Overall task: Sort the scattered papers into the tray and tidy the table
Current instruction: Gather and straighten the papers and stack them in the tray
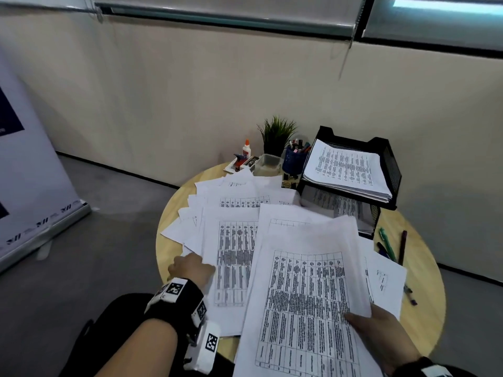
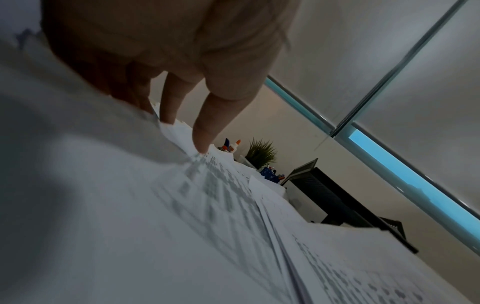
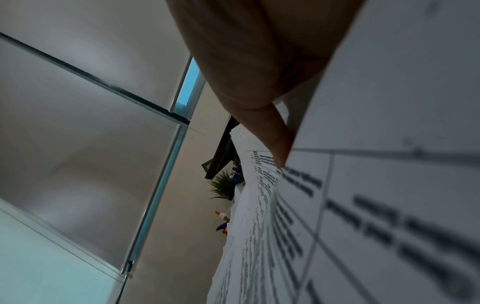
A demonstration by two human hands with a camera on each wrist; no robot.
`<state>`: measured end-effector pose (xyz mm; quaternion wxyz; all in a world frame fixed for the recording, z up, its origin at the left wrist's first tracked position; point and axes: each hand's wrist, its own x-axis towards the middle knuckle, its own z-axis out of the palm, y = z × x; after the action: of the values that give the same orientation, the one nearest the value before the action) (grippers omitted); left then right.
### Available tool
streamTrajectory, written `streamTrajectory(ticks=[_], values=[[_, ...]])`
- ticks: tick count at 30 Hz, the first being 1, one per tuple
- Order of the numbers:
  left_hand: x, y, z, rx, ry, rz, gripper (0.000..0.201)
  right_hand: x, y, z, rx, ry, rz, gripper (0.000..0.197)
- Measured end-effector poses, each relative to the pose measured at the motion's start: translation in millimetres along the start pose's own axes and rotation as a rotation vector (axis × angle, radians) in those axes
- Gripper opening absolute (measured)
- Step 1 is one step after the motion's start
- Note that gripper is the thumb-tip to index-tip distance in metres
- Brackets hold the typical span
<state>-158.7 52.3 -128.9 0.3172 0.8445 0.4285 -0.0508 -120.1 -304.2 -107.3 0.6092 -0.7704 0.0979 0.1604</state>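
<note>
Printed sheets (image 1: pixel 236 240) lie fanned over the round wooden table (image 1: pixel 174 202). My right hand (image 1: pixel 378 327) grips a stack of table-printed papers (image 1: pixel 304 295) at its right edge, thumb (image 3: pixel 275 144) on top and the fingers hidden beneath. My left hand (image 1: pixel 190 268) sits at the left edge of the spread, its straight fingertips (image 2: pixel 201 144) pressing down on the sheets (image 2: pixel 207 205). The black mesh tray (image 1: pixel 392 159) stands at the back right, with a paper stack (image 1: pixel 345 167) in its top tier and more sheets in the lower tier (image 1: pixel 337 205).
A green pen (image 1: pixel 388 244) and a dark pen (image 1: pixel 402 247) lie right of the papers. Behind the papers stand a blue pen cup (image 1: pixel 295 159), a potted plant (image 1: pixel 276 134), a glue bottle (image 1: pixel 247 149) and a clear box (image 1: pixel 268 163). A banner stand (image 1: pixel 32 186) is on the floor at left.
</note>
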Motion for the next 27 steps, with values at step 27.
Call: streamTrajectory(ticks=[27], values=[[-11.8,13.1,7.2,-0.695,-0.337,0.126,0.027,32.8,-2.1,-3.8,-0.127,0.017,-0.090,0.011]])
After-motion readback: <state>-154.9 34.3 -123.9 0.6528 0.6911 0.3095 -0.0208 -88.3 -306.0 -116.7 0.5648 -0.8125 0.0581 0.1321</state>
